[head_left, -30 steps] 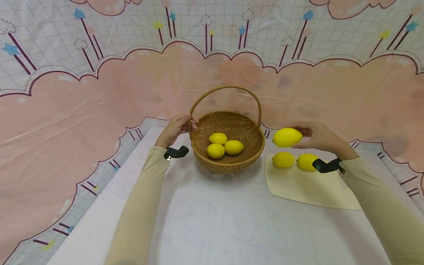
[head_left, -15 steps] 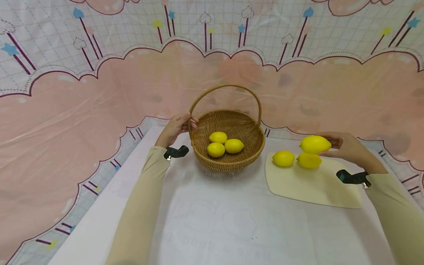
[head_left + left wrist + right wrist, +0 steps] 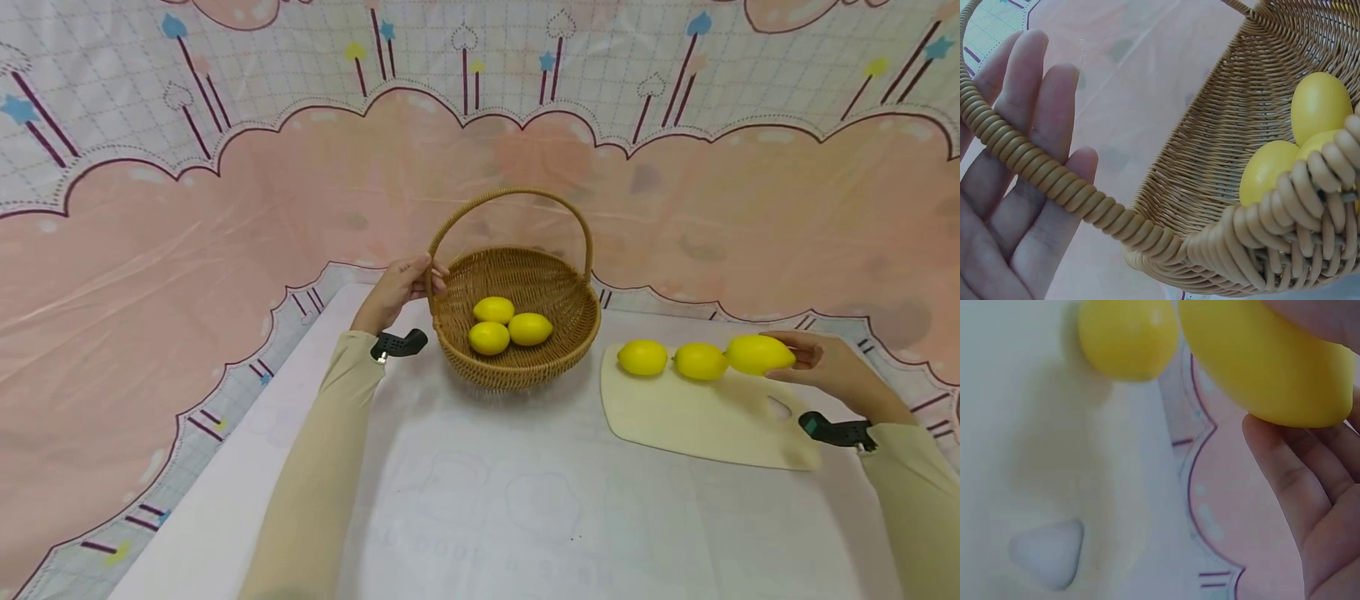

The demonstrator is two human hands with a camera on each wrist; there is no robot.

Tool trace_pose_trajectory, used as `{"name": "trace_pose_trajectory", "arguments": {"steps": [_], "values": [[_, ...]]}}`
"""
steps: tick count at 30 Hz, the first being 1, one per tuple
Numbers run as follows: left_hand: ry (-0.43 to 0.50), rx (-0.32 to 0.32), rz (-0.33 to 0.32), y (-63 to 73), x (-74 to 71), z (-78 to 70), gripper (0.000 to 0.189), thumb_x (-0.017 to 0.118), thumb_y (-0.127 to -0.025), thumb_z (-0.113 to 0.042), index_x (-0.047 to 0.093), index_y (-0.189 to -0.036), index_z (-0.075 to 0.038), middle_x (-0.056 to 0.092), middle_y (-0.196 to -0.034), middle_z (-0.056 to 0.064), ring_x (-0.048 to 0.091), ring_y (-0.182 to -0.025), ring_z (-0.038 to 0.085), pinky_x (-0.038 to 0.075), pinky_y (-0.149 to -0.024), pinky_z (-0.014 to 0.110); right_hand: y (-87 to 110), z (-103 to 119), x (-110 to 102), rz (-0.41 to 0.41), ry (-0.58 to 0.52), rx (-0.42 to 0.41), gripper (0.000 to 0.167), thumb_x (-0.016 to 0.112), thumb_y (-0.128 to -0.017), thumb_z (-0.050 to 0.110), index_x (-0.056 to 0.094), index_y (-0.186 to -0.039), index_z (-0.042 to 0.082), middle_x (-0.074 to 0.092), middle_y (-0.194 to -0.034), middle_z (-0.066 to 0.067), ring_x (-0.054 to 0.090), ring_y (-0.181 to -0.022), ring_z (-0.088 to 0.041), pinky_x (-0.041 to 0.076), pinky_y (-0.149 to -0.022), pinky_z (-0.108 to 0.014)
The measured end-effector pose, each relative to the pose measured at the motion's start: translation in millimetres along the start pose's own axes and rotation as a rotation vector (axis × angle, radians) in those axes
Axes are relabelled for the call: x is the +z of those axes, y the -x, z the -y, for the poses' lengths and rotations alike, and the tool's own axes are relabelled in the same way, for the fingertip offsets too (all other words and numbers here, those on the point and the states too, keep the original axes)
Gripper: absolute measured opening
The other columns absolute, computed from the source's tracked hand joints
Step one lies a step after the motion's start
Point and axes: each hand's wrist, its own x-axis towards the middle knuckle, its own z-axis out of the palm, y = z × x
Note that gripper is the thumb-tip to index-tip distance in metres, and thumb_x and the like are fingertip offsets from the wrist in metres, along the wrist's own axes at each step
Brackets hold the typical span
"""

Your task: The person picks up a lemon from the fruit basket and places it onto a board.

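At the left side of a wicker basket [image 3: 517, 379], my left hand [image 3: 401, 287] holds the arched handle [image 3: 1054, 178], its fingers passing behind it. Inside the basket lie three yellow lemons, one of them a lemon [image 3: 530, 329] on the right. My right hand [image 3: 832, 371] grips another lemon [image 3: 757, 355] between thumb and fingers, over the far right part of a cream cutting board [image 3: 675, 417]. Two more lemons rest along the board's far edge: a left lemon [image 3: 642, 357] and a middle lemon [image 3: 701, 361], close to the held one's tip.
The board's cut-out hole [image 3: 1047, 553] shows near its right end. A white cloth [image 3: 480, 483] with faint print covers the table. Behind it hangs a pink and white patterned curtain [image 3: 337, 183].
My right hand has moved rightward and down with its lemon, from beside the basket to the board's right part. My left hand and the basket have stayed put.
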Motion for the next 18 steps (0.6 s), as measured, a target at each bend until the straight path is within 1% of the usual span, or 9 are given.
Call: {"name": "trace_pose_trajectory", "arguments": {"steps": [2, 4, 7, 10, 12, 14, 18], "values": [[0.004, 0.005, 0.003, -0.1, -0.3, 0.3, 0.036, 0.04, -0.099, -0.039, 0.065, -0.089, -0.014, 0.067, -0.072, -0.008, 0.065, -0.075, 0.007, 0.052, -0.078, 0.02, 3.5, -7.9, -1.1, -0.008, -0.014, 0.015, 0.06, 0.069, -0.085, 0.014, 0.041, -0.134, -0.007, 0.049, -0.101, 0.039, 0.052, -0.087, 0.02, 0.048, -0.069, -0.007], [0.006, 0.01, 0.009, -0.3, -0.7, 0.4, 0.038, 0.04, -0.099, -0.039, 0.065, -0.091, -0.011, 0.067, -0.072, -0.008, 0.065, -0.075, 0.006, 0.052, -0.078, 0.019, 6.3, -16.4, -2.2, -0.014, -0.025, 0.026, 0.06, 0.069, -0.086, 0.014, 0.041, -0.135, -0.005, 0.047, -0.102, 0.04, 0.052, -0.087, 0.021, 0.047, -0.07, -0.006], [0.005, 0.012, 0.009, -0.5, -0.7, 0.5, 0.044, 0.041, -0.099, -0.04, 0.063, -0.097, -0.002, 0.067, -0.072, -0.008, 0.065, -0.074, 0.006, 0.052, -0.077, 0.019, 8.5, -29.0, -2.1, -0.018, -0.059, 0.066, 0.059, 0.067, -0.087, 0.014, 0.041, -0.137, -0.001, 0.047, -0.102, 0.041, 0.052, -0.086, 0.02, 0.046, -0.07, -0.005], [0.001, 0.011, 0.005, -0.6, -0.4, 0.3, 0.049, 0.04, -0.099, -0.039, 0.059, -0.103, 0.006, 0.067, -0.072, -0.008, 0.065, -0.074, 0.006, 0.052, -0.077, 0.019, 8.0, -40.7, 0.4, -0.019, -0.074, 0.108, 0.06, 0.067, -0.088, 0.017, 0.04, -0.138, -0.001, 0.046, -0.098, 0.043, 0.051, -0.085, 0.02, 0.046, -0.069, -0.005], [0.0, 0.008, 0.003, -0.4, -0.2, 0.3, 0.049, 0.04, -0.1, -0.038, 0.058, -0.104, 0.007, 0.067, -0.071, -0.008, 0.065, -0.074, 0.006, 0.052, -0.077, 0.019, 7.3, -47.6, 2.4, -0.014, -0.056, 0.141, 0.063, 0.066, -0.089, 0.021, 0.037, -0.139, -0.003, 0.044, -0.096, 0.045, 0.048, -0.083, 0.022, 0.044, -0.068, -0.004], [0.002, 0.007, 0.004, -0.3, 0.1, 0.0, 0.047, 0.039, -0.1, -0.037, 0.058, -0.103, 0.005, 0.067, -0.071, -0.008, 0.065, -0.074, 0.006, 0.052, -0.078, 0.019, 6.6, -52.8, 4.5, -0.012, -0.035, 0.171, 0.067, 0.065, -0.089, 0.026, 0.034, -0.139, -0.005, 0.041, -0.094, 0.046, 0.045, -0.082, 0.023, 0.041, -0.066, -0.004], [0.003, 0.005, 0.008, -0.1, 0.3, -0.6, 0.044, 0.039, -0.1, -0.037, 0.06, -0.101, 0.002, 0.067, -0.071, -0.008, 0.065, -0.075, 0.006, 0.052, -0.078, 0.019, 6.6, -59.5, 8.9, -0.024, -0.016, 0.21, 0.075, 0.066, -0.088, 0.032, 0.031, -0.139, -0.01, 0.035, -0.092, 0.046, 0.041, -0.08, 0.026, 0.04, -0.066, -0.003]]}}
